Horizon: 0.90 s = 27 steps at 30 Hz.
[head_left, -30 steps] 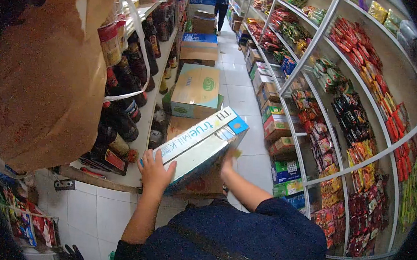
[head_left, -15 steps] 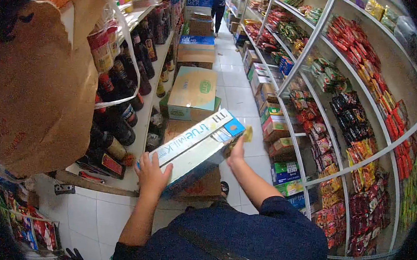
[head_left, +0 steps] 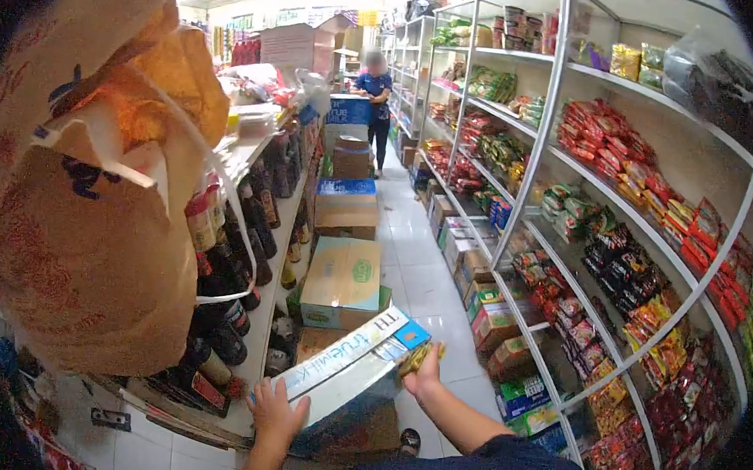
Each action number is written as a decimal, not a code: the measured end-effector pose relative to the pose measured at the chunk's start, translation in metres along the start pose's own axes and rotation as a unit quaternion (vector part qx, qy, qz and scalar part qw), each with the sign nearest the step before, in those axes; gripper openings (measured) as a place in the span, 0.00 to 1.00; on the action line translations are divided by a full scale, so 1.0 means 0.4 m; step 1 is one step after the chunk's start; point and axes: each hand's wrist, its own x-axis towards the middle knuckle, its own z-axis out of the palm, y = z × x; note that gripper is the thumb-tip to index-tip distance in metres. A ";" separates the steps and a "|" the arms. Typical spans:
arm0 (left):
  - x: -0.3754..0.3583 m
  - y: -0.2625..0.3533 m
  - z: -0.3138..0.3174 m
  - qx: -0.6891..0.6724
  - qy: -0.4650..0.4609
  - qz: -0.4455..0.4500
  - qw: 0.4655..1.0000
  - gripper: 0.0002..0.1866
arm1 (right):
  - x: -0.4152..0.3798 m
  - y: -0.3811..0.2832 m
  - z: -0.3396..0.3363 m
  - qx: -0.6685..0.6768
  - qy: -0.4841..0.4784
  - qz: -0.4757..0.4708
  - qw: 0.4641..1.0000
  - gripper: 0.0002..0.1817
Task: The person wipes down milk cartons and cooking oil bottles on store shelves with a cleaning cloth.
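A long white and blue TH true MILK carton box (head_left: 350, 364) is tilted in front of me, its printed long side facing up. My left hand (head_left: 278, 412) grips its near left end, fingers spread over the edge and thumb on the white face. My right hand (head_left: 423, 380) is at the far right end, its fingers closed round a small shiny gold-yellow packet (head_left: 421, 359) beside the blue corner. Whether those fingers also bear the box's weight is hidden. Below the box, a brown cardboard box (head_left: 371, 431) shows partly.
Stacked cartons (head_left: 339, 276) line the aisle's left side, beside a shelf of dark bottles (head_left: 233, 317). A large brown paper bag (head_left: 87, 258) hangs close on the left. Glass-and-metal shelves (head_left: 529, 171) with packets run along the right. A person (head_left: 374, 91) stands farther down the tiled aisle (head_left: 414, 264).
My view has tipped up, so the box and hands sit lower in frame. The gold-yellow packet, earlier partly seen beyond my right hand, now shows clearly in its fingers.
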 end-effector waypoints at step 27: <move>0.010 0.018 -0.009 0.019 0.005 -0.002 1.000 0.34 | -0.136 0.318 -0.059 -0.063 0.209 0.226 0.949 0.26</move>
